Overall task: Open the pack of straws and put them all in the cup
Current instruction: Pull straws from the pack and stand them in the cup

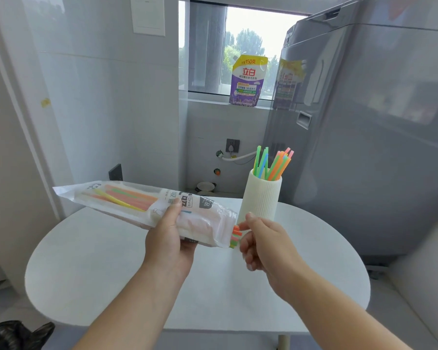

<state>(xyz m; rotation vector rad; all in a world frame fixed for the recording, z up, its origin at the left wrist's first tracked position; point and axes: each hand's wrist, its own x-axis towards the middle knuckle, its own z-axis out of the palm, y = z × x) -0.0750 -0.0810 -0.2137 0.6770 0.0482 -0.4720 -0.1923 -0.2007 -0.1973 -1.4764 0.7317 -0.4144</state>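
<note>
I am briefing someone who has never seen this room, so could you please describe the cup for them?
Find the white oval table beside the big grey appliance. At its far edge, nearest the appliance, stands the cup, a tall cream ribbed cylinder. It alone is upright with loose neon straws fanning from its top, unlike the flat plastic pack in the left hand.

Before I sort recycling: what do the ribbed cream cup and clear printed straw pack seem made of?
Ribbed cream cup: matte plastic or ceramic; dull, finely ridged wall. Clear printed straw pack: thin glossy plastic film; crinkles, straws show through.
</note>
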